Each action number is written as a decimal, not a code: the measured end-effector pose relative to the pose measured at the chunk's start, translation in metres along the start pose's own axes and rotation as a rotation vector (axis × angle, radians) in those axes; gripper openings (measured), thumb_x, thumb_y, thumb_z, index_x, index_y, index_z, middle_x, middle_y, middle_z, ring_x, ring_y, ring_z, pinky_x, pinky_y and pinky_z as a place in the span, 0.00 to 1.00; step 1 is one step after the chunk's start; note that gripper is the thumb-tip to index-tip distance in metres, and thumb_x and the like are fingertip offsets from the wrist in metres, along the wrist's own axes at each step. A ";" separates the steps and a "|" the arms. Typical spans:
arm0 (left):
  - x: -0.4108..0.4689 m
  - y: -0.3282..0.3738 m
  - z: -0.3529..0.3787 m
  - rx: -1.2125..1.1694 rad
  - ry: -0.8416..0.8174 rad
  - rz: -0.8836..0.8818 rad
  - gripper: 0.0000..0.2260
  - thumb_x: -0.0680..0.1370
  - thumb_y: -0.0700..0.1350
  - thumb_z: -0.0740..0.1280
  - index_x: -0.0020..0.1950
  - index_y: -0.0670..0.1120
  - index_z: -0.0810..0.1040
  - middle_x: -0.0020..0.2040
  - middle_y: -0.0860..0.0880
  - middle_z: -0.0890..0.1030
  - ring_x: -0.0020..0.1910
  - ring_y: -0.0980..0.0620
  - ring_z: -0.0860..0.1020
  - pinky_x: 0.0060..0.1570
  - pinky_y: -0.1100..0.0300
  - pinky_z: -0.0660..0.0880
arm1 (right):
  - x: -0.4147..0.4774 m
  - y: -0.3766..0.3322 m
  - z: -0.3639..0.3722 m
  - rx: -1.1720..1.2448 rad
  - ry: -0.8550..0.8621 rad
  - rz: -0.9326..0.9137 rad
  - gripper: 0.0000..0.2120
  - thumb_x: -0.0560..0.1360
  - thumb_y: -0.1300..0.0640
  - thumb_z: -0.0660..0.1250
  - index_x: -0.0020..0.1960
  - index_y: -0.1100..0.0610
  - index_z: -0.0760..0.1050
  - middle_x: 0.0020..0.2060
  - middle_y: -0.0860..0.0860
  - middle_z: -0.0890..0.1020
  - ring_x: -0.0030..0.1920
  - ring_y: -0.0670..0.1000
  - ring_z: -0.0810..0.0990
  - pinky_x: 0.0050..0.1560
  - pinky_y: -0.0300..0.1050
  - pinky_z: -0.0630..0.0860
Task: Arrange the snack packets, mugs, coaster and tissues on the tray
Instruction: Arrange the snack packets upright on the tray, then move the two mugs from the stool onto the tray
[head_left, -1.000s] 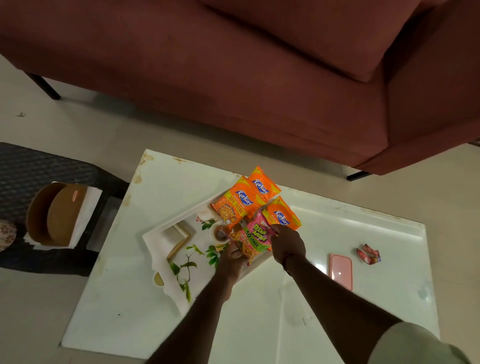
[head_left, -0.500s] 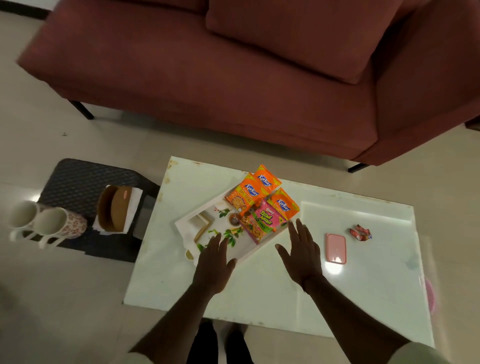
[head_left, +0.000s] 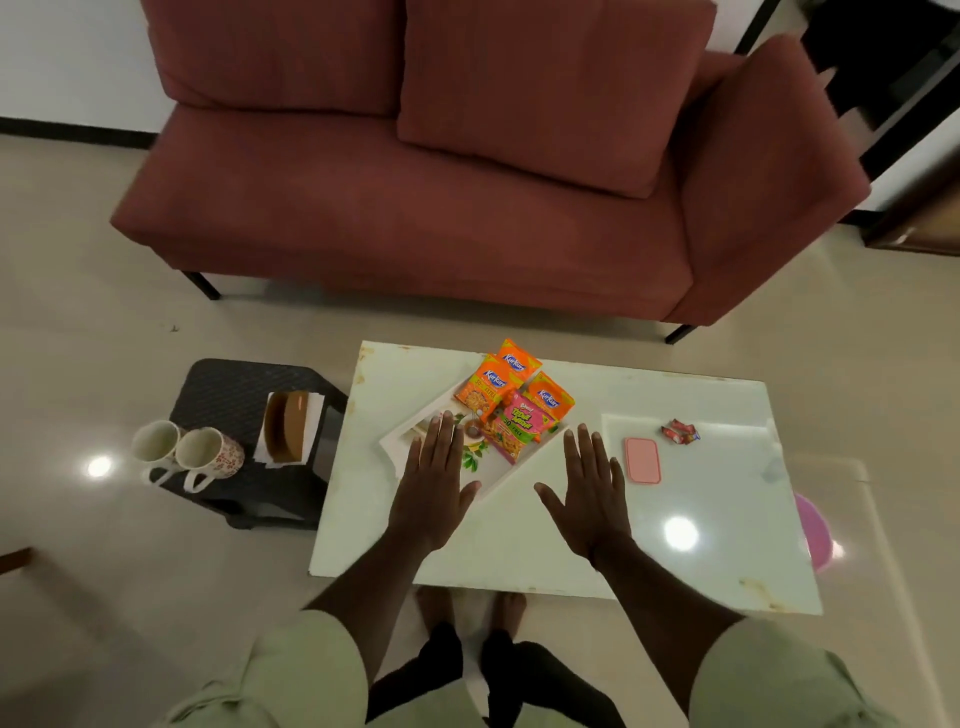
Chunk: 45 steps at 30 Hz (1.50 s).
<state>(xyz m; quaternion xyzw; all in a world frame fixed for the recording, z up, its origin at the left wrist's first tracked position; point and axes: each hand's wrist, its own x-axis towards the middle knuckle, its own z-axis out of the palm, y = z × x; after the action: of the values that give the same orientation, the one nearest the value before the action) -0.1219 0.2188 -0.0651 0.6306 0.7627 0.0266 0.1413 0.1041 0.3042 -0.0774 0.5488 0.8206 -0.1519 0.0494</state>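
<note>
A white tray (head_left: 402, 436) with a leaf print lies on the white table. Three orange snack packets (head_left: 488, 387) and a pink one (head_left: 517, 423) rest on its far half. My left hand (head_left: 431, 480) hovers flat over the tray's near part with fingers straight, holding nothing. My right hand (head_left: 589, 486) is spread flat over the table right of the tray, also holding nothing. Two mugs (head_left: 182, 452) stand on a dark stool (head_left: 228, 384) left of the table. A brown coaster holder (head_left: 285, 426) sits there on white tissues (head_left: 315, 410).
A pink phone (head_left: 642, 460) and small red wrappers (head_left: 680, 431) lie on the table (head_left: 727, 519) to the right. A red sofa (head_left: 415, 208) stands behind the table. A pink object (head_left: 815, 530) shows past the table's right edge. My feet are under the near edge.
Both hands let go of the packets and drew back, fingers now spread flat. The view pulled back and up, bringing the stool, mugs and whole sofa into view.
</note>
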 end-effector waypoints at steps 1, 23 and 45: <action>-0.004 -0.001 -0.004 0.005 -0.005 0.001 0.36 0.80 0.61 0.56 0.80 0.42 0.47 0.81 0.42 0.47 0.80 0.43 0.45 0.77 0.47 0.48 | -0.005 -0.002 -0.002 0.007 0.009 0.004 0.40 0.77 0.33 0.51 0.80 0.51 0.39 0.80 0.50 0.41 0.79 0.53 0.39 0.78 0.58 0.47; -0.078 -0.032 -0.038 0.045 0.061 -0.116 0.37 0.80 0.62 0.52 0.80 0.42 0.44 0.81 0.42 0.42 0.79 0.44 0.41 0.77 0.47 0.45 | -0.040 -0.031 -0.016 0.069 0.134 -0.141 0.42 0.77 0.35 0.57 0.80 0.55 0.44 0.80 0.55 0.47 0.80 0.55 0.44 0.77 0.60 0.51; -0.202 -0.352 -0.074 -0.011 0.111 -0.329 0.38 0.78 0.60 0.62 0.79 0.42 0.51 0.80 0.41 0.55 0.79 0.41 0.53 0.75 0.45 0.57 | -0.057 -0.350 0.062 0.204 0.042 -0.124 0.41 0.78 0.35 0.56 0.80 0.54 0.42 0.80 0.52 0.48 0.80 0.54 0.46 0.77 0.59 0.49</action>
<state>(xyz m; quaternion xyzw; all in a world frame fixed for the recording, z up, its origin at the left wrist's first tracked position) -0.4431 -0.0388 -0.0346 0.4940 0.8621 0.0423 0.1047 -0.1994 0.1115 -0.0543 0.5021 0.8342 -0.2258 -0.0331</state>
